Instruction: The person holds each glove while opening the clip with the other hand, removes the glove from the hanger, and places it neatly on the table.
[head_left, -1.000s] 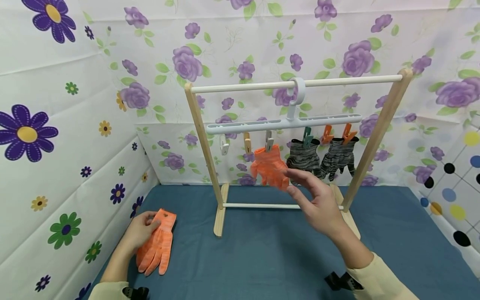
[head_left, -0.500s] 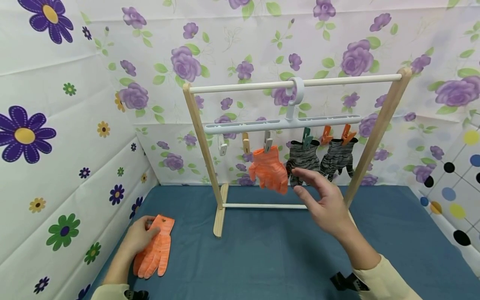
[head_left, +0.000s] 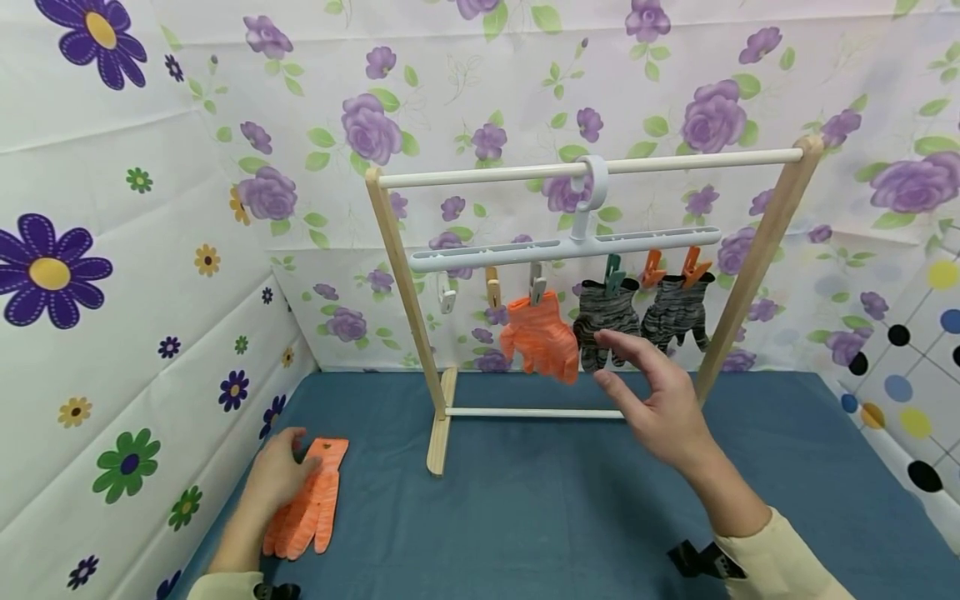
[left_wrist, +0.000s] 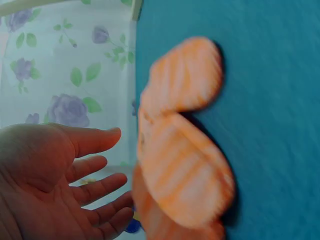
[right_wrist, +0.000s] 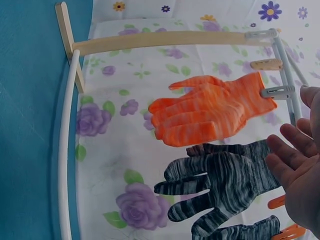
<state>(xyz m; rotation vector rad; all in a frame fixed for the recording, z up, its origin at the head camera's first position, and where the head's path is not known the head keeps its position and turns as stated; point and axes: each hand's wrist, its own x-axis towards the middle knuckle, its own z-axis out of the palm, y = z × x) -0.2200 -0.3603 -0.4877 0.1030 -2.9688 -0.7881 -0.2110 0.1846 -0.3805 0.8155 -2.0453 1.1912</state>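
Observation:
An orange knit glove (head_left: 324, 508) lies on the blue cloth at the left. My left hand (head_left: 277, 473) is over its side; the left wrist view shows the fingers extended, apart from the glove (left_wrist: 187, 170). A second orange glove (head_left: 538, 337) hangs by its cuff from a grey clothespin (head_left: 537, 285). To its right hang two grey-black striped gloves, one (head_left: 603, 310) on a green clothespin (head_left: 614, 275), the other (head_left: 678, 307) on an orange one (head_left: 693, 267). My right hand (head_left: 663, 408) hovers in front of the striped gloves, fingers loosely spread, holding nothing.
A wooden rack with a white top rod (head_left: 480, 177) carries the white hanger bar (head_left: 510, 253). Bare on the hanger's left are a wooden clothespin (head_left: 492, 287) and a white one (head_left: 446, 296). Flower-printed sheets (head_left: 450, 100) stand behind and at the left.
My right hand has moved right, away from the hanging orange glove, which swung slightly. My left hand has shifted the lower orange glove a little down and left, and its fingers have loosened.

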